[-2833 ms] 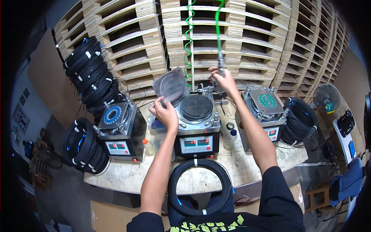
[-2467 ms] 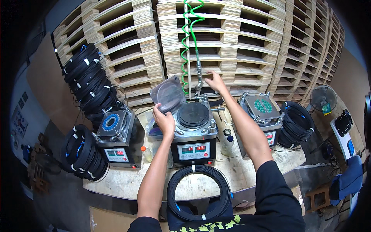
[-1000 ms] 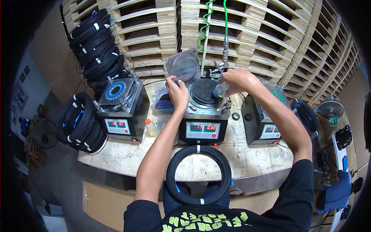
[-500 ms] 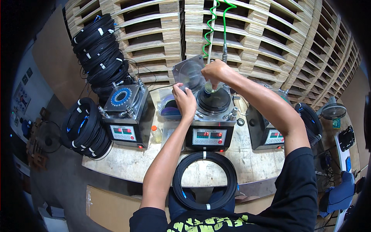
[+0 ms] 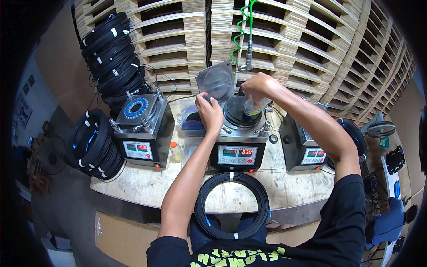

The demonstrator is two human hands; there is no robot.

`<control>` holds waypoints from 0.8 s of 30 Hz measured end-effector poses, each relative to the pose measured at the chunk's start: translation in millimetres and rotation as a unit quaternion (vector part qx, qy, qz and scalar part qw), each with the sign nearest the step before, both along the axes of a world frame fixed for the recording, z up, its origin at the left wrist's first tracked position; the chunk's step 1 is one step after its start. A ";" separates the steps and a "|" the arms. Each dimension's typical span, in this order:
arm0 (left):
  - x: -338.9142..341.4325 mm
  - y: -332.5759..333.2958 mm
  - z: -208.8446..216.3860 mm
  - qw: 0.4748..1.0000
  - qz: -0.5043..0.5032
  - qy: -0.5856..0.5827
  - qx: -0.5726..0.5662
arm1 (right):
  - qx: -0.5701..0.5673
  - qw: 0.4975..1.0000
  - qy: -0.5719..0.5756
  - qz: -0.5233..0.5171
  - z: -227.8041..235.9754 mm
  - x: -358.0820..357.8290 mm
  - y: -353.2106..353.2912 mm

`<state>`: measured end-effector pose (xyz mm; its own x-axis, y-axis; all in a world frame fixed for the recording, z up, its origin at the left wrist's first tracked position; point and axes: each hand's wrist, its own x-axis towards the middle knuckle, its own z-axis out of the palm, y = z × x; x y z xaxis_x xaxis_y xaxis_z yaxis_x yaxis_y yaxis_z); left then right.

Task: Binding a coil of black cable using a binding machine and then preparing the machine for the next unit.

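My left hand (image 5: 209, 111) grips the lower edge of a square, grey metal plate (image 5: 216, 82) with a round middle, tilted up behind the central polishing machine (image 5: 233, 153). On top of that machine lies a black round disc (image 5: 235, 107). Over the disc's right side, my right hand (image 5: 259, 86) points down, its fingers closed around a small clear cup-like thing (image 5: 255, 107) with a blue and yellow lower end. The cup seems to touch the disc. My right fingertips are partly hidden behind the hand.
Similar machines stand at left (image 5: 140, 129) and right (image 5: 307, 147). Stacked black cable coils (image 5: 113, 58) rise at the back left, and one cable coil (image 5: 200, 202) rests at the table's front edge. A plastic tub (image 5: 192, 129) and small bottle (image 5: 176, 151) stand beside the central machine.
My right hand has moved the clear cup from the disc's far side to its right side. My left hand still grips the tilted plate. The whole view has shifted slightly.
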<state>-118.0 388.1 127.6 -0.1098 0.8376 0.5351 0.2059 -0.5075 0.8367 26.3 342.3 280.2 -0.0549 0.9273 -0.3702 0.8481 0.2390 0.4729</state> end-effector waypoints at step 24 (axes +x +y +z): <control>8.2 5.8 -7.7 1.000 0.001 0.008 0.019 | 0.415 0.557 0.688 -0.210 -238.0 117.1 -207.8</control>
<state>-109.8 393.8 119.8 -0.1030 0.8163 0.5683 0.2193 -0.5387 0.8135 143.4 134.6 42.2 0.5291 0.7854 0.3213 0.4443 0.0662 -0.8934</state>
